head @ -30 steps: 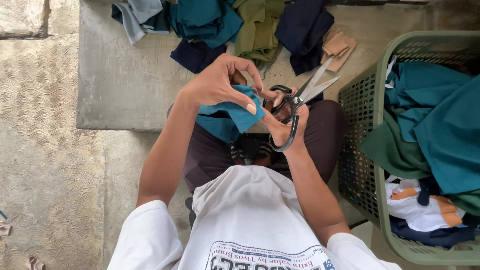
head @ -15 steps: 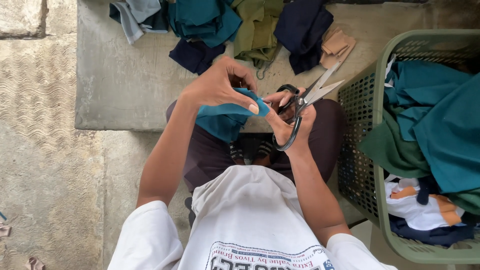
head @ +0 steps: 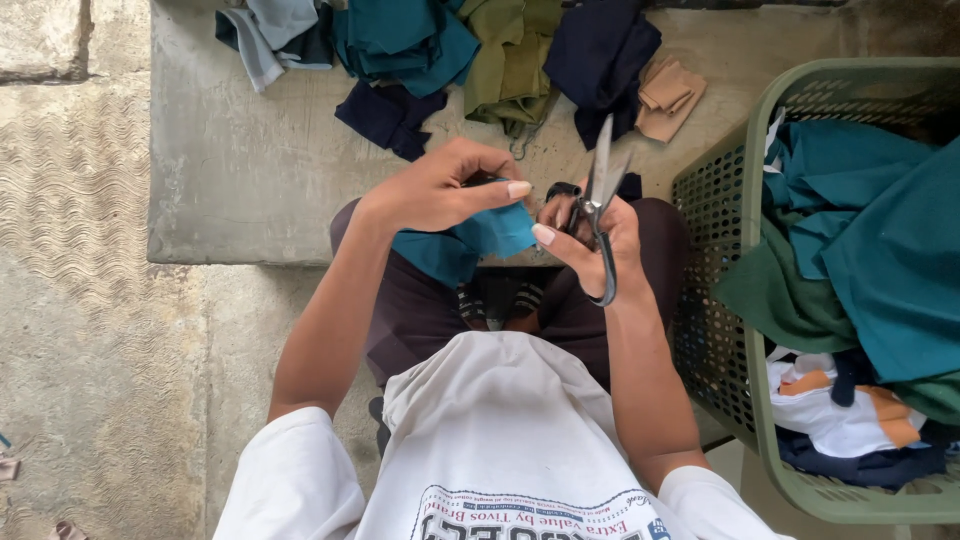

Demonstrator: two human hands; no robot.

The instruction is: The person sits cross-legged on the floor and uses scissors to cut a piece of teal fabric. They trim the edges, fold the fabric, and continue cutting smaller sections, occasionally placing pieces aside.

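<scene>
Holding one teal cloth (head: 480, 240), one scissors (head: 602, 200)

Left hand (head: 440, 190) pinches teal cloth (head: 465, 243); right hand (head: 590, 240) grips scissors (head: 602, 200).

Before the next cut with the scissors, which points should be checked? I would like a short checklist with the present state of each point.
1. Right hand grips the scissors by the handles: ok.
2. Left hand holds the teal cloth piece: ok.
3. Blades point away from the body: ok.
4. Cloth sits between the blades: not ok; the blades point upward, clear of it.
5. Left fingertips clear of the blades: ok.
6. Blades open: cannot tell.
</scene>
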